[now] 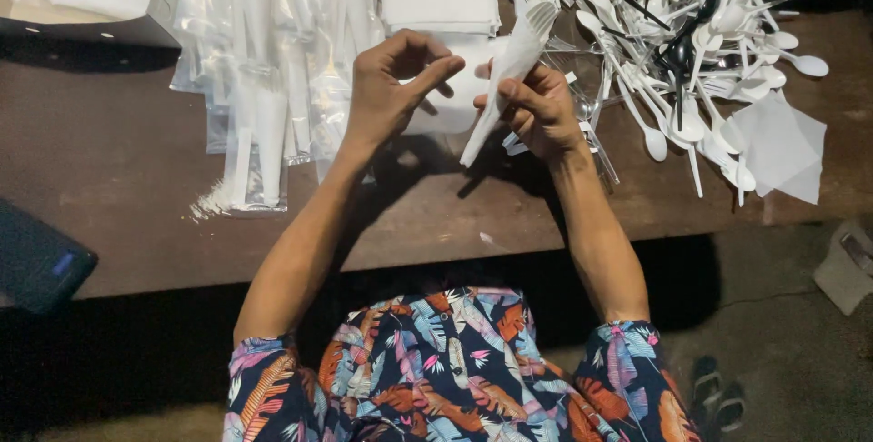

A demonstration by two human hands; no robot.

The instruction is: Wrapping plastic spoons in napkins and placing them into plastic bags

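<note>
Our right hand (536, 105) grips a white napkin-wrapped fork (509, 74), a slim tilted roll with tines poking from its top, above the tabletop's (118, 187) middle. Our left hand (386, 87) hovers beside it, fingers curled, grasping nothing, with loose plastic cutlery (691, 33) piled toward the far right corner

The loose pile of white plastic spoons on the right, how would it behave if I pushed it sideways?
The spoon pile would probably scatter rather than slide together: the pieces lie loose and crisscrossed. They look thin, so likely light. Smooth plastic on the brown table should slip easily.
</note>
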